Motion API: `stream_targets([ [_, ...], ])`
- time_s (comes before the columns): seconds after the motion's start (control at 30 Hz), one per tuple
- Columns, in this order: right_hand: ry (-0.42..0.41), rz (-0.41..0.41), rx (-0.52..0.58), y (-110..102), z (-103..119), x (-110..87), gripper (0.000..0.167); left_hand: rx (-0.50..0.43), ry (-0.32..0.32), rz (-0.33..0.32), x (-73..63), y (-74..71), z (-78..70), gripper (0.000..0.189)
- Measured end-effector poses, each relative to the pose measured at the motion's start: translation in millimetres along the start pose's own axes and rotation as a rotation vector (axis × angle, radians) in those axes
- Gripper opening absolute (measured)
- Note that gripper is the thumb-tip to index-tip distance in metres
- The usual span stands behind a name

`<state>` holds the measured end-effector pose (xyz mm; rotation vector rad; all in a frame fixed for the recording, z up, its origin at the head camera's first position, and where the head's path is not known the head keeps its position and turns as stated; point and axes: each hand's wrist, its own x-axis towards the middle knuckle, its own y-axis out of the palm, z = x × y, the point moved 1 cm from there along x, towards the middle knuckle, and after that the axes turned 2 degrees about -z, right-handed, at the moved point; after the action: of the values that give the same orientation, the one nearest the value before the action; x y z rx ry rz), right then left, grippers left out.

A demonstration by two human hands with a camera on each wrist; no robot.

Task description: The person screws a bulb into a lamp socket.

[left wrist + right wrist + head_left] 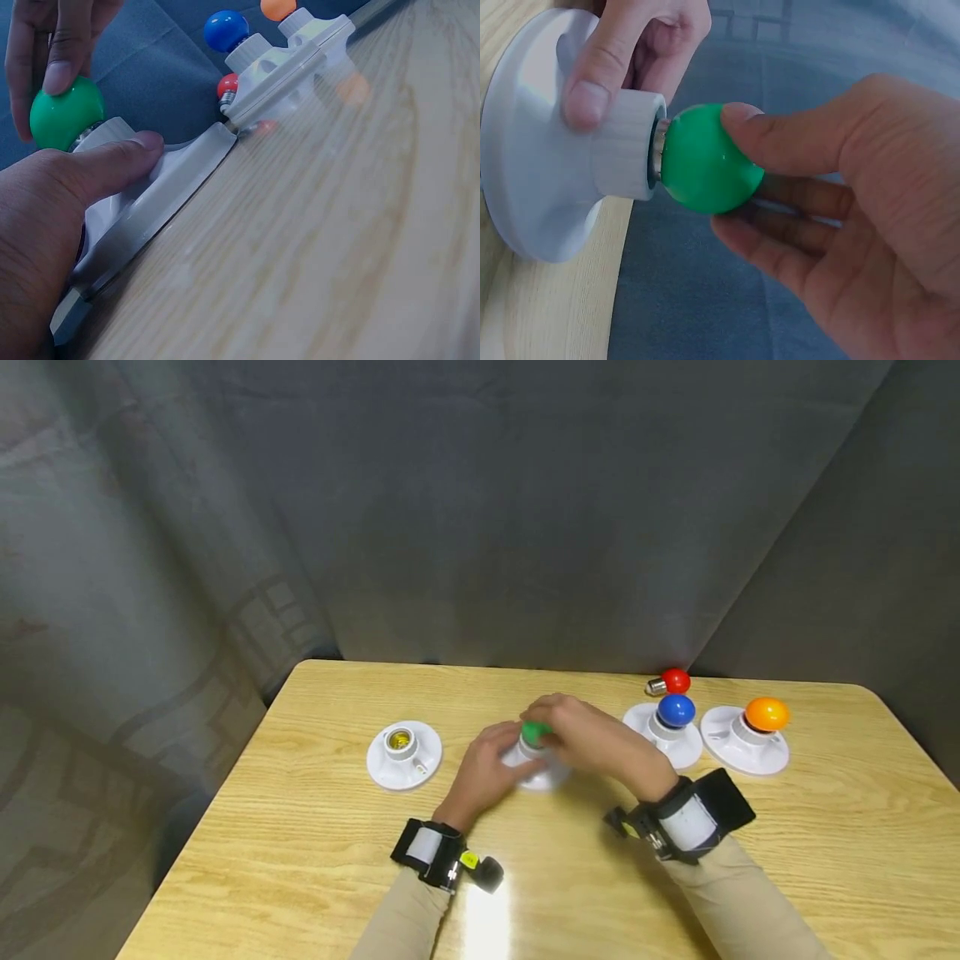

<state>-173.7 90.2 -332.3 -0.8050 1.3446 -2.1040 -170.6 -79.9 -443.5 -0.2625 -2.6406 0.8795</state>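
A green light bulb (709, 161) sits in the mouth of a white lamp holder (540, 142), with part of its metal base still showing in the right wrist view. My right hand (592, 739) pinches the bulb between thumb and fingers. On the near left side of the same holder, my left hand (487, 772) grips the socket collar, its thumb (124, 161) pressed along the collar in the left wrist view. The holder's round base rests on the table.
Left of the hands stands a lamp holder (405, 768) with a bare socket. To the right, holders carry a blue bulb (676, 711) and an orange bulb (767, 714). A loose red bulb (675, 681) lies behind them by the table's back edge. A grey curtain (487, 527) hangs behind.
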Motion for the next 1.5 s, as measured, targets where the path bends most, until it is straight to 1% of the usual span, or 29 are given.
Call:
stream_targets([
  [0.17,0.048,-0.025,-0.050,2.6,-0.6,3.9,0.009,0.002,0.003,-0.001,-0.3,-0.8,0.0,0.049],
  [0.23,0.067,-0.037,-0.066,3.2,-0.4,5.7,0.007,-0.002,0.002,-0.001,-0.3,-0.8,0.0,0.049],
  [0.47,0.153,-0.097,-0.125,7.5,1.1,11.2,0.021,-0.002,-0.003,0.007,0.1,-0.8,0.3,0.049],
  [0.63,0.203,-0.130,-0.152,10.5,1.6,16.2,0.026,-0.002,-0.004,0.017,1.0,-1.1,0.0,0.048],
  [0.83,0.321,-0.126,-0.181,14.8,-0.8,20.9,0.035,0.019,-0.008,0.013,0.5,-1.3,0.7,0.050],
  [1.0,0.363,-0.115,-0.209,18.9,-3.7,23.0,0.042,0.030,-0.006,0.014,0.8,-0.7,0.5,0.053],
  [1.13,0.370,-0.114,-0.218,19.7,-4.1,23.2,0.046,0.037,-0.007,0.013,0.4,-0.7,0.3,0.053],
  [1.27,0.373,-0.095,-0.242,18.6,-2.8,19.8,0.048,0.007,-0.040,0.014,-0.4,-0.4,0.4,0.055],
  [1.33,0.359,-0.081,-0.247,16.4,-1.6,16.0,0.048,0.000,-0.046,0.015,-0.7,-0.1,0.5,0.055],
  [1.4,0.317,-0.068,-0.229,12.7,-0.4,12.0,0.043,0.001,-0.047,0.018,-0.6,0.1,0.4,0.056],
  [1.5,0.209,-0.046,-0.148,5.7,1.2,6.4,0.036,0.013,-0.025,0.019,-0.3,-0.3,0.5,0.053],
])
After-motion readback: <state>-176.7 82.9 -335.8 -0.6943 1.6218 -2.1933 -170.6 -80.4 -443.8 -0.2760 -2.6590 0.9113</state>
